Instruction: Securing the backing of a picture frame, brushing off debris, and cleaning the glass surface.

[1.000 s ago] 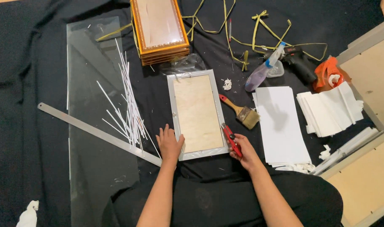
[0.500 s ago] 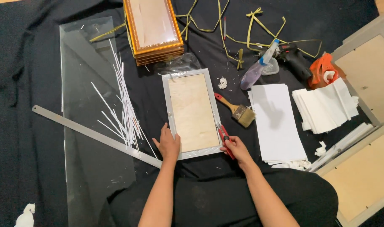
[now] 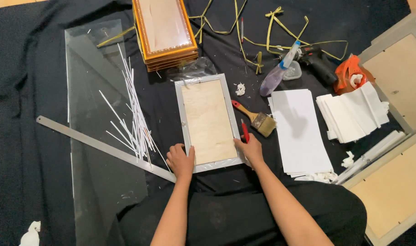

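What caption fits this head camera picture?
Both hands, left and right, press a silver picture frame lying face down.

The single head camera looks almost straight down from above the seated person, near enough to show forearms and the cluttered black cloth [image 3: 30,136].

An orange plastic bag [image 3: 349,75] lies crumpled at two o'clock, a clear plastic wrapper [image 3: 194,69] at twelve.
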